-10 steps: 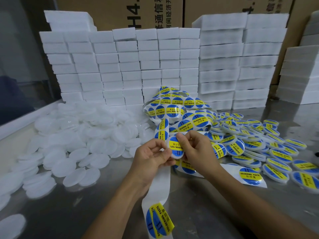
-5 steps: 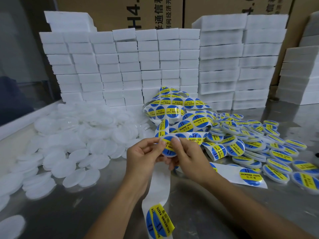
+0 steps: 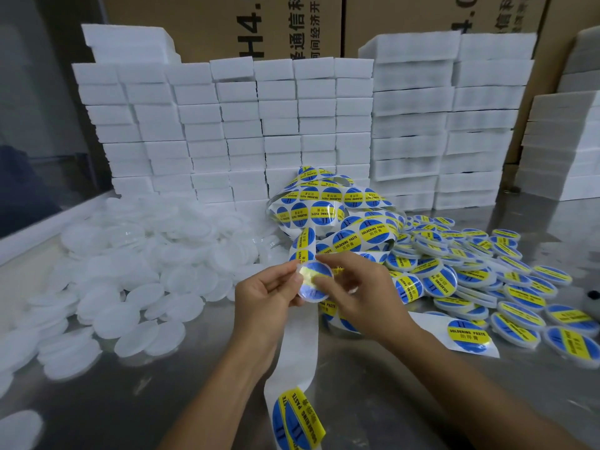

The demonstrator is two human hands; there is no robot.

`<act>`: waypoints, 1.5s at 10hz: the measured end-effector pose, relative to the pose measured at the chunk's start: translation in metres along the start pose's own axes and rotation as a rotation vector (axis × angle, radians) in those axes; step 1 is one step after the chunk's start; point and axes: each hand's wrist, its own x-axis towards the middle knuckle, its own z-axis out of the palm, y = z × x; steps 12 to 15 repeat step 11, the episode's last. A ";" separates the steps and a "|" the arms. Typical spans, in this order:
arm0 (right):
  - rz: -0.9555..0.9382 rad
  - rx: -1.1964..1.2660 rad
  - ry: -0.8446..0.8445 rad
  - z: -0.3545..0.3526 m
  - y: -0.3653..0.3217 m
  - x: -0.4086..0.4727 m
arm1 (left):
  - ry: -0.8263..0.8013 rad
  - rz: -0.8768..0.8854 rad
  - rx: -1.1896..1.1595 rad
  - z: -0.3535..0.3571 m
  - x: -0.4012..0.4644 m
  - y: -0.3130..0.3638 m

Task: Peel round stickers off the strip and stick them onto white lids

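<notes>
A round blue-and-yellow sticker is held between the two hands just above the counter. It is pinched at its left edge by the thumb and fingers of the left hand, while the fingers of the right hand are curled over its right and upper edge. Whether a white lid already lies behind the sticker cannot be told; a pale rim shows around it, but the view is blurred there. Being round, the sticker has no long axis; its face is turned toward the camera, glare washing out the print. The sticker strip hangs from under the hands toward the viewer, bare white along most of its length and carrying one more sticker at its near end, so it is judged that the peeling is happening at the fingertips themselves. Farther out, the pile of plain white lids lies to the left, nearer the left hand, and the heap of labelled lids lies to the right, nearer the right hand. The loose coil of unpeeled stickers sits just beyond the hands, against the stacked white foam blocks. The coming move is judged to turn on the sticker's face being kept parallel to a lid's top.
</notes>
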 end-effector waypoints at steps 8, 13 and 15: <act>0.516 -0.731 0.238 -0.095 0.101 0.058 | 0.081 -0.024 0.332 -0.005 0.002 -0.010; 0.428 -0.665 0.187 -0.086 0.087 0.045 | 0.079 0.006 0.353 -0.006 0.002 -0.006; 0.428 -0.665 0.187 -0.086 0.087 0.045 | 0.079 0.006 0.353 -0.006 0.002 -0.006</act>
